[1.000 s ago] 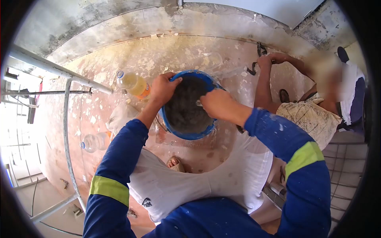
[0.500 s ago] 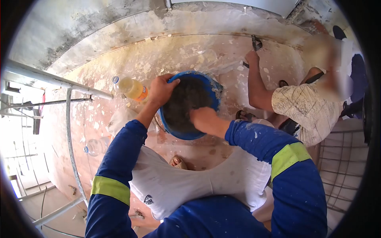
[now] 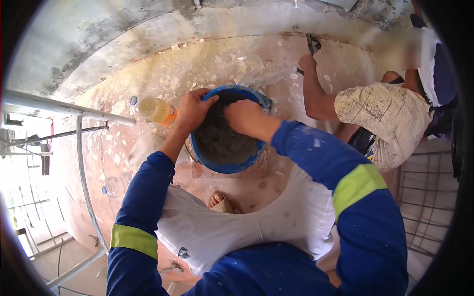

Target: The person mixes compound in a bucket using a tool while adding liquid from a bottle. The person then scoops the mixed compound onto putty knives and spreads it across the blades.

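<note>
Between my legs on the floor stands a blue bucket (image 3: 224,169), with a dark grey mix (image 3: 222,140) inside. My left hand (image 3: 193,109) grips its left rim, the thumb over the edge. Above the mix, near the bucket's upper middle, my right hand (image 3: 247,118) is closed with fingers bent; whatever it holds is hidden beneath it. A bottle of yellowish liquid (image 3: 155,109) with an orange label lies just left of my left hand.
A person's forearm (image 3: 316,96) reaches toward a black strap (image 3: 313,44) at the upper right. Metal scaffold tubing (image 3: 84,167) stands on the left, near a clear bottle (image 3: 113,186). Wire mesh (image 3: 427,192) lies at right. My sandalled foot (image 3: 219,203) is below the bucket.
My right hand has moved left and then up over the mix. My left hand stays on the rim. The view has shifted, and the other person's arm has moved left.
</note>
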